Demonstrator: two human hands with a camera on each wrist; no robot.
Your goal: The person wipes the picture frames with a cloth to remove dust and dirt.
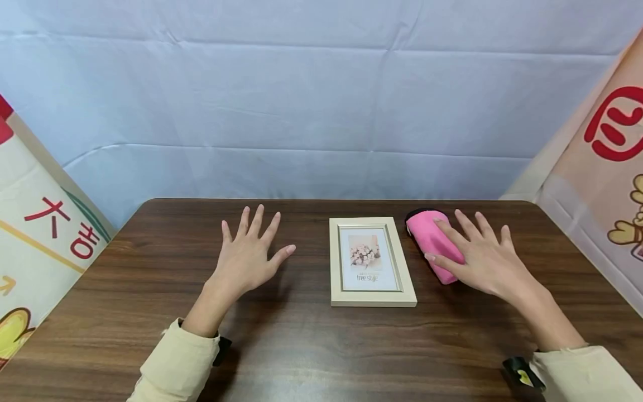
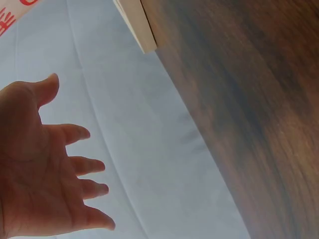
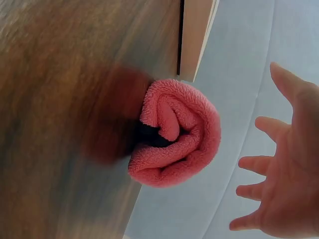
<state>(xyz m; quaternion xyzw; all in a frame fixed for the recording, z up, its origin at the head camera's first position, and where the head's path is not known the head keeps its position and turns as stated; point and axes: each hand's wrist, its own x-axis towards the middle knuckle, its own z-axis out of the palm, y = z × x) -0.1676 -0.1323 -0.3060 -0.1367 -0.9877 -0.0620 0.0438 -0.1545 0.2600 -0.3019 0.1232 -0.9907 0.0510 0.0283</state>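
My left hand (image 1: 245,254) hovers with spread, straight fingers over the left part of the table, palm down, holding nothing. In the left wrist view, the palm and fingers of the left hand (image 2: 47,174) show with nothing in them. My right hand (image 1: 484,259) is spread too; its thumb and index finger overlap a rolled pink cloth (image 1: 434,237) in the head view. In the right wrist view, the end of the fuzzy pink roll (image 3: 199,134) with a dark band stands apart from the fingers. Between the hands lies a cream picture frame (image 1: 409,287) with a flower print, face up.
The dark wood table (image 1: 301,346) has rounded far corners. A pale blue cloth backdrop (image 1: 301,100) hangs behind it. Printed cloths with red characters hang at the left (image 1: 30,184) and right (image 1: 577,184).
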